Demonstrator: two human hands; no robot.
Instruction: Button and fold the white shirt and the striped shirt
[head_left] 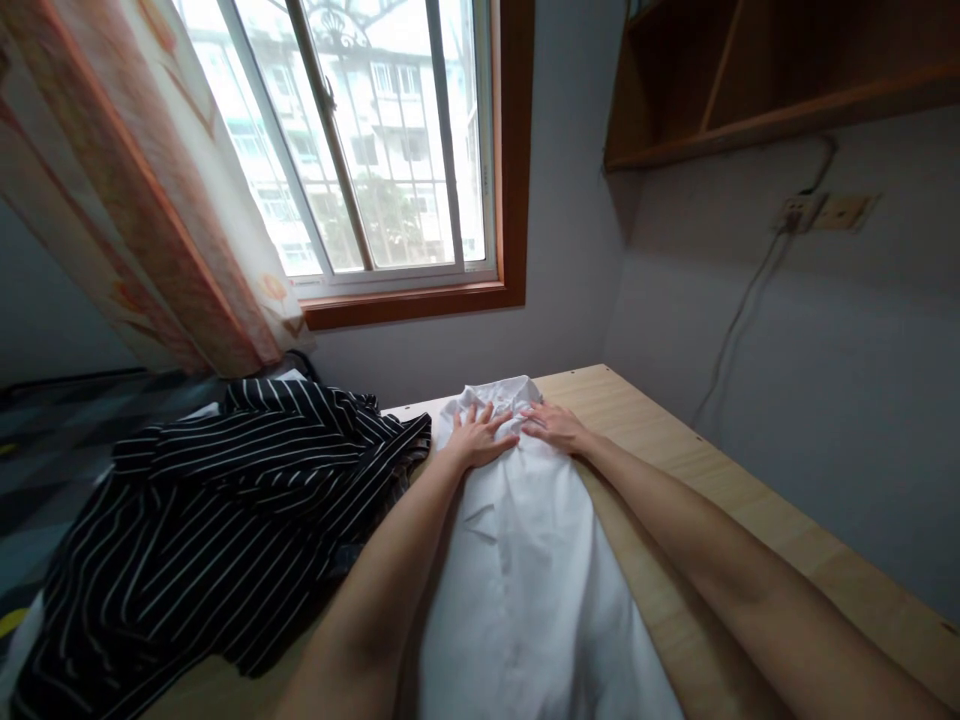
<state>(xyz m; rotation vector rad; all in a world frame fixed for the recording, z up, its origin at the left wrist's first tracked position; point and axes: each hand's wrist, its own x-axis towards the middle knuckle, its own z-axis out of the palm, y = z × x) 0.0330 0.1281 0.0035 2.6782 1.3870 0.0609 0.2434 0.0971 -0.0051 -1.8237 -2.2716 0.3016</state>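
A white shirt (525, 560) lies lengthwise on the wooden table, its collar end (506, 388) toward the window. Near that end, my left hand (480, 437) rests flat on the cloth with its fingers spread. My right hand (559, 427) lies on the opposite side of the shirt, fingers stretched out toward the left hand and touching the fabric. Neither hand grips anything. To the left of the shirt is a black garment with white stripes (247, 510), loosely heaped and partly behind my left forearm.
The pale wooden tabletop (645, 480) runs along the right wall. A wall shelf (780, 120) hangs above, with a socket (799, 213) and dangling cable (731, 330) below. Behind the table is a window (397, 150); a flowered curtain (165, 180) hangs left, above dark checked bedding (67, 430).
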